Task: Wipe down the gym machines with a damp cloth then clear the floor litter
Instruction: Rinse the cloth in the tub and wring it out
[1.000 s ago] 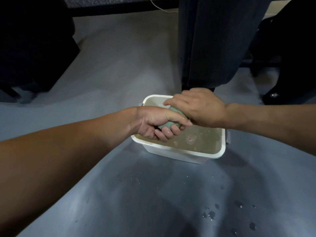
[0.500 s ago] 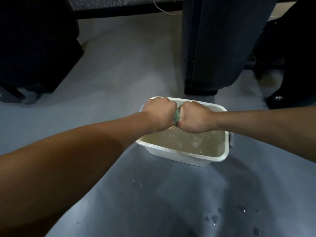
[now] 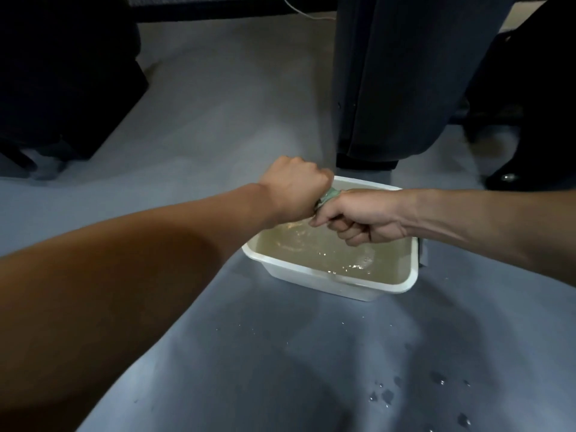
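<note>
Both fists clamped on the twisted pale-green wet cloth [image 3: 327, 197]: left hand [image 3: 296, 190] and right hand [image 3: 358, 218] now counter-rotated versus half a second ago, so wringing is mid-twist; wiping not started. Directly below the grip, white rectangular plastic tub [image 3: 314, 275] of murky water. Around it, grey floor [image 3: 218, 113] with droplets; dark machine column [image 3: 405, 73] beyond.

The green cloth [image 3: 328, 194] is almost fully hidden inside the left hand [image 3: 296, 188] and the right hand [image 3: 358, 218]. The dark machine [image 3: 405, 73] is cut off by the top edge.
</note>
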